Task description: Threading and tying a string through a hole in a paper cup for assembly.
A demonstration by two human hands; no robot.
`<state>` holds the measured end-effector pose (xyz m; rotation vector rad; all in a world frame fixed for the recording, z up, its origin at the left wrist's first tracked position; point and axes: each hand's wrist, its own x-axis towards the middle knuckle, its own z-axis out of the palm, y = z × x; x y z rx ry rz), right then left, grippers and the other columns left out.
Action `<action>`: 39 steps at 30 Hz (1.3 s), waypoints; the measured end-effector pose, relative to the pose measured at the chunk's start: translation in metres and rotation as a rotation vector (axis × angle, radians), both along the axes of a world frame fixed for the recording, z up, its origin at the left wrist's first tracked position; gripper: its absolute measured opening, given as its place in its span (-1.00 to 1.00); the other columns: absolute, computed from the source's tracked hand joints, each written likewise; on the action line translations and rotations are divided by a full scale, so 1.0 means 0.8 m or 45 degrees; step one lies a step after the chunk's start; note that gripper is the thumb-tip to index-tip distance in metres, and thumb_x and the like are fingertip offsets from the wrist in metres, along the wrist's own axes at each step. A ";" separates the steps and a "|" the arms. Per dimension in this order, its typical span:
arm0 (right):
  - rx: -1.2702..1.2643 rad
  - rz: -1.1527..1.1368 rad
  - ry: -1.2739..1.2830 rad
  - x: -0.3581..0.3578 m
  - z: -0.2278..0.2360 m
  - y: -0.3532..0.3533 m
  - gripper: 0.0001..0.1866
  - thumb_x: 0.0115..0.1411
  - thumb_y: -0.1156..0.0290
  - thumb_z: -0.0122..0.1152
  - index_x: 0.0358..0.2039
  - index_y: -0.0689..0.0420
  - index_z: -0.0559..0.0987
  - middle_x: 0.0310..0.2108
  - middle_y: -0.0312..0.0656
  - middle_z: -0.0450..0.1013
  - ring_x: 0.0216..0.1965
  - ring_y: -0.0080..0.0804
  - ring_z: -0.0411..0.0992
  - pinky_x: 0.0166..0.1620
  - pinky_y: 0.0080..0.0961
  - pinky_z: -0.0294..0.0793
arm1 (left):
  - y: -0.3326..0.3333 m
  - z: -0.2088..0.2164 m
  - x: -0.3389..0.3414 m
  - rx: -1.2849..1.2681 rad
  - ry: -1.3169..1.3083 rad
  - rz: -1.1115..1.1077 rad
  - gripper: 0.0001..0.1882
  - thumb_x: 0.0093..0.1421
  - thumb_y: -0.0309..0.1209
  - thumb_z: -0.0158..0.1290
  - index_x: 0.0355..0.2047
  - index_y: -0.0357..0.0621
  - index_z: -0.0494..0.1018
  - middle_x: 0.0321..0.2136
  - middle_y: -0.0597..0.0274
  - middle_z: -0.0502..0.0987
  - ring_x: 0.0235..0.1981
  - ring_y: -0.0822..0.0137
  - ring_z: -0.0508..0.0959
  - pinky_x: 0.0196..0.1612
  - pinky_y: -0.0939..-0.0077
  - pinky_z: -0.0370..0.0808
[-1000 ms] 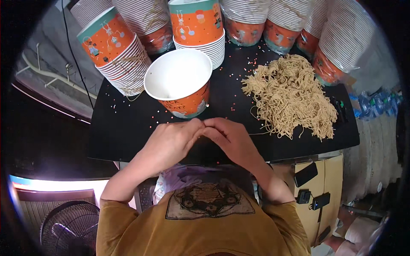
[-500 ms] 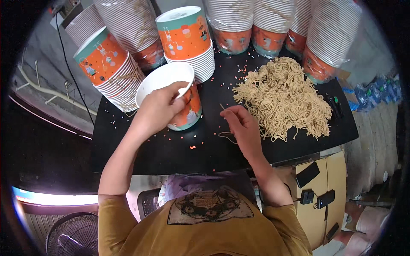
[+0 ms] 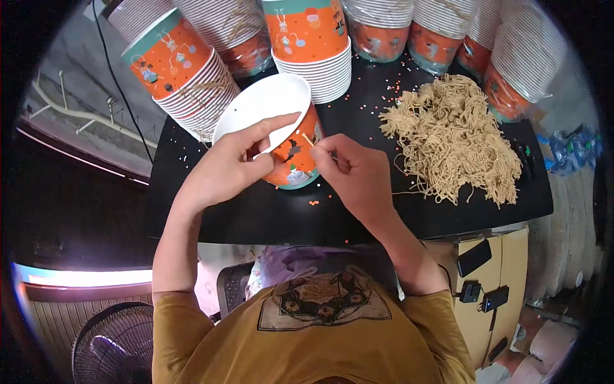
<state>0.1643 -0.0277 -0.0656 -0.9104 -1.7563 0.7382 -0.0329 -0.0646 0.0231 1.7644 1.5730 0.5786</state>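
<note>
A paper bucket [image 3: 295, 153], orange with a teal base band and a white inside, lies tilted on the black table with its mouth toward the left. My left hand [image 3: 233, 160] holds it at the rim, thumb on the orange outside and index finger stretched over the opening. Just right of the bucket, my right hand [image 3: 358, 169] pinches a tan cord [image 3: 308, 139] between thumb and index finger. The cord's short end points at the bucket's side wall. Farther right lies a large tangled heap of tan cords [image 3: 457, 144].
Nested bucket stacks [image 3: 313, 38] stand along the back of the table [image 3: 268, 224], several wrapped in clear plastic. A leaning stack [image 3: 192, 83] at left has cords on it. Small paper dots are scattered about. Black devices [image 3: 473, 256] rest on a cardboard box at lower right.
My right hand has moved left and up, bringing the cord end to the bucket's side. My left index finger has straightened over the rim. The whole view has shifted slightly.
</note>
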 end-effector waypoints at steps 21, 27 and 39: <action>-0.231 0.096 0.043 0.004 0.006 0.008 -0.85 0.14 0.33 0.24 -0.44 0.14 0.53 -0.69 -0.17 0.40 -0.67 -0.48 0.42 -0.53 -0.50 0.37 | 0.003 -0.008 0.008 0.008 0.017 -0.041 -0.29 0.05 -0.52 -0.05 0.27 0.24 0.28 -0.52 0.51 0.16 -0.49 0.57 0.16 -0.39 0.72 0.17; -0.330 0.115 0.065 0.002 0.007 0.010 -0.84 0.17 0.36 0.23 -0.40 0.21 0.58 -0.71 -0.50 0.19 -0.60 -0.83 0.08 -0.55 -0.70 0.07 | 0.002 -0.006 0.010 0.013 0.082 -0.056 -0.28 0.05 -0.53 -0.05 0.27 0.27 0.28 -0.52 0.49 0.17 -0.48 0.57 0.19 -0.38 0.72 0.20; -0.420 0.149 0.058 0.009 -0.003 0.014 -0.81 0.19 0.33 0.22 -0.40 0.20 0.58 -0.66 -0.41 0.31 -0.59 -0.75 0.19 -0.51 -0.65 0.16 | 0.025 -0.025 0.006 0.112 -0.022 -0.274 -0.62 0.38 -0.24 -0.09 0.16 -0.02 0.36 -0.36 0.34 0.44 -0.30 0.50 0.40 -0.10 0.66 0.37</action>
